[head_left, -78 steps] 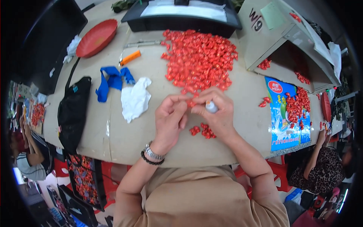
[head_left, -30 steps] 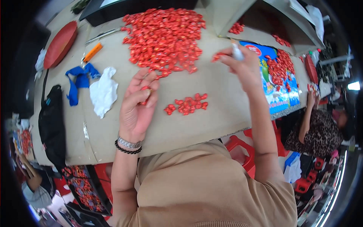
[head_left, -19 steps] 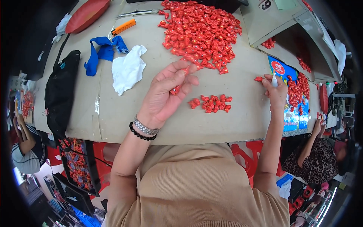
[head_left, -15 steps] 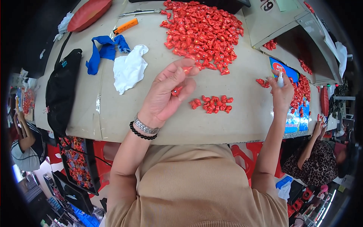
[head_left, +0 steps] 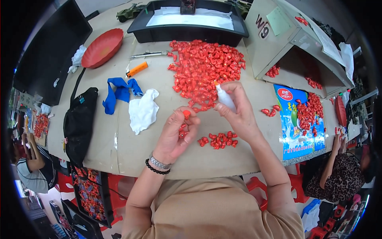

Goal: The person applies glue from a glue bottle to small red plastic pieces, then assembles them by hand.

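My left hand (head_left: 172, 139) is closed, pinching a small red plastic piece (head_left: 186, 114) between thumb and fingertips. More red pieces show inside its curled fingers. In my right hand (head_left: 240, 115) is a small white squeeze bottle (head_left: 225, 98) with an orange tip, tilted up and to the left. The bottle's tip is apart from the pinched piece, a little to its right and beyond it. A large pile of red pieces (head_left: 207, 71) lies just past both hands. Between my forearms sits a small group of red pieces (head_left: 223, 140) on the table.
At left lie a white cloth (head_left: 143, 111), blue cloth strips (head_left: 115, 93), a black pouch (head_left: 80, 123) and a red dish (head_left: 102, 47). A black tray (head_left: 187, 34) stands behind the pile. To the right are a grey shelf box (head_left: 274, 40) and a printed blue sheet (head_left: 290, 139) bearing red pieces.
My right hand has brought the bottle leftward from the blue sheet to beside my left hand. The left hand still holds its red pieces. The view has tilted up, showing the tray.
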`<state>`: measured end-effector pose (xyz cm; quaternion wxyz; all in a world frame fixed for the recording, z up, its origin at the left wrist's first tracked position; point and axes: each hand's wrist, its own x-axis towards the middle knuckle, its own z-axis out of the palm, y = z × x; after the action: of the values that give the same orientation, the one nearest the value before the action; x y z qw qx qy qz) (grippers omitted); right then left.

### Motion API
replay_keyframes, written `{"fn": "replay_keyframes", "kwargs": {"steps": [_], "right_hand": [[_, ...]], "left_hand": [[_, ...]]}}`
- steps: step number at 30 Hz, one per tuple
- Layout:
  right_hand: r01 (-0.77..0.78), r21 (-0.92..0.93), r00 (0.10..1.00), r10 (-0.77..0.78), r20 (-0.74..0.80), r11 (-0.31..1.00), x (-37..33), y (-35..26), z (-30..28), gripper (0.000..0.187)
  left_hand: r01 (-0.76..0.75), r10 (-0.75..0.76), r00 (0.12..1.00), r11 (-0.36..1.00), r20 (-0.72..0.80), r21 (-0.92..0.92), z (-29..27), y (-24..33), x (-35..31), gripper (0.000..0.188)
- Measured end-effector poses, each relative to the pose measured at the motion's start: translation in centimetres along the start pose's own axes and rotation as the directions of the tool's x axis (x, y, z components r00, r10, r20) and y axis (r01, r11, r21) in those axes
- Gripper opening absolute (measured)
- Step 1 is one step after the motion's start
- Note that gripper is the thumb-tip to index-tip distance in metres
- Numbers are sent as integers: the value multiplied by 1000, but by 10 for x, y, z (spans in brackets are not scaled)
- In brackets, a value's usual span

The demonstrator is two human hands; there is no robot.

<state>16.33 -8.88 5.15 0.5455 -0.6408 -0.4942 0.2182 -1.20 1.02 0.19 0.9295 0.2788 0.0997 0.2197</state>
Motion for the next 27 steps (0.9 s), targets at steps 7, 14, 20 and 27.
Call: {"fn": "replay_keyframes", "kwargs": {"steps": [7,14,20,27], "right_hand": [[-22,229,998,36,-57,973,-2,21,1,32],[-83,608,978,183,-104,790,-4,17,-3,32],[-80,610,976,187,-113,788,-8,15,-4,32],[31,595,974,110,-199,803,-9,20,-2,26]], "left_hand": [[75,-76,997,996,-8,-52,-3,3,2,31],[22,-21,1000,997,16,-76,-9,-1,4,28],[35,-36,998,999,-50,-28,-4,0,2,31],[40,-42,998,998,-42,-50,-10,-3,4,31]]}}
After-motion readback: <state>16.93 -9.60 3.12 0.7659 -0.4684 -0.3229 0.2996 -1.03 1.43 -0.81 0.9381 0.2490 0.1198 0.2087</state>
